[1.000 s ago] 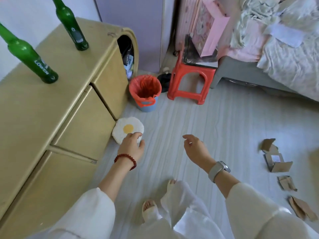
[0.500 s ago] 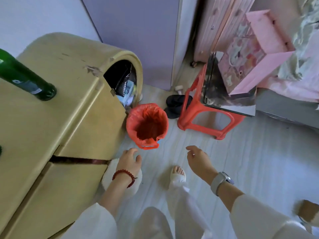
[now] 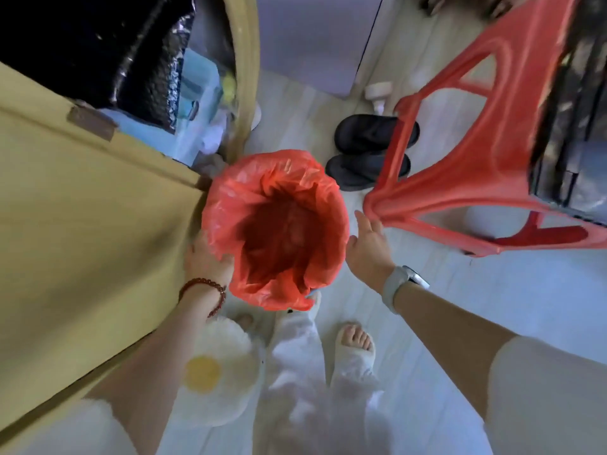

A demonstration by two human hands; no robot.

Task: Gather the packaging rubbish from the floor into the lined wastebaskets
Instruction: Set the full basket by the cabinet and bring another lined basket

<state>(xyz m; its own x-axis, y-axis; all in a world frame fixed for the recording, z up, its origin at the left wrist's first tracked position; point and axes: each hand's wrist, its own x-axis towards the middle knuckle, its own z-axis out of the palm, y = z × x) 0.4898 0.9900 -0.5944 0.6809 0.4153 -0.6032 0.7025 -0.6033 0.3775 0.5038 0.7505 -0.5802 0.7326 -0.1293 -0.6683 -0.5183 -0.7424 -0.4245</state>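
1. Wastebasket (image 3: 328, 205) at centre of view, standing on the floor (image 3: 492, 307), lined with a red plastic bag (image 3: 230, 205) folded out over the rim; inside dark red, contents too blurred to tell.
2. Left hand (image 3: 205, 262) at 8 o'clock of the wastebasket, touching the liner's outer edge, thumb laid over the rim; other fingers hidden behind the bag, so grip cannot be told for certain. Red bead bracelet (image 3: 202, 292) round that wrist.
3. Right hand (image 3: 366, 246) at 3 o'clock of the wastebasket, just beside the rim, apart from it; fingers straight and spread, holding nothing. Grey watch (image 3: 402, 285) on that wrist.
4. Yellow cabinet (image 3: 82, 224) at 9 o'clock, touching or just beside the liner; open cubby at 11 o'clock holding dark and pale items, blurred.
5. Red plastic stool (image 3: 476, 165) at 2 o'clock, near the right fingertips.
6. Pair of black slippers (image 3: 371, 149) at 1 o'clock, between wastebasket and stool leg.
7. Fried-egg cushion (image 3: 210, 372) on the floor at 7 o'clock, under the left forearm.
8. White trouser legs and a foot in a white sandal (image 3: 354, 346) at 6 o'clock.
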